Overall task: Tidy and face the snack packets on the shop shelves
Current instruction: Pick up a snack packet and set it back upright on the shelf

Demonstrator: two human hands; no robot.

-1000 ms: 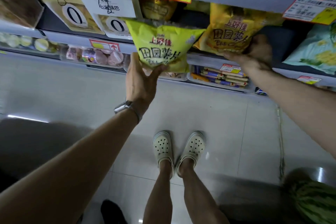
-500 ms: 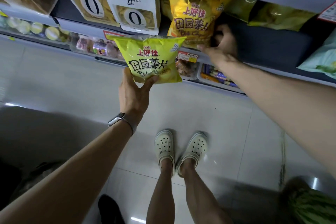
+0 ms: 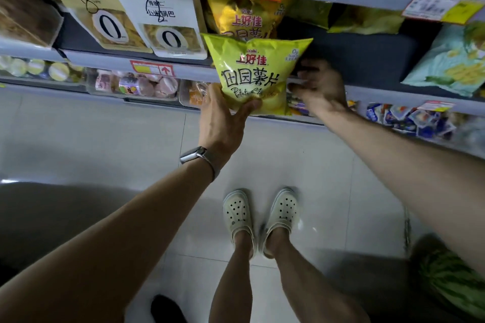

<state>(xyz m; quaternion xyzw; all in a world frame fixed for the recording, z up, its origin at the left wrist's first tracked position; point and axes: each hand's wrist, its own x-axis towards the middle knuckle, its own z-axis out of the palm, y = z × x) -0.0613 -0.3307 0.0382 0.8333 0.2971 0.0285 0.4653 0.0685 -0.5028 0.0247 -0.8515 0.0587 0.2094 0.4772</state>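
My left hand (image 3: pixel 223 118) grips the bottom edge of a lime-green potato chip packet (image 3: pixel 256 71), held upright in front of the shelf lip. Behind it an orange-yellow chip packet (image 3: pixel 242 17) stands on the shelf, its lower half hidden. My right hand (image 3: pixel 321 86) is blurred, just right of the green packet, fingers spread and holding nothing. More yellow-green packets (image 3: pixel 364 21) lie flat further back on the dark shelf (image 3: pixel 367 57).
Two white and tan rice-crust boxes (image 3: pixel 173 31) stand left of the chips. A pale blue-green bag (image 3: pixel 451 60) sits at the right. Lower shelves hold small cups (image 3: pixel 136 84) and wrapped sweets (image 3: pixel 412 118). A watermelon (image 3: pixel 451 280) lies on the floor at right.
My right hand has let go of the orange-yellow packet, now standing on the shelf, and drawn back down beside the green packet. My left hand has lifted the green packet toward the shelf.
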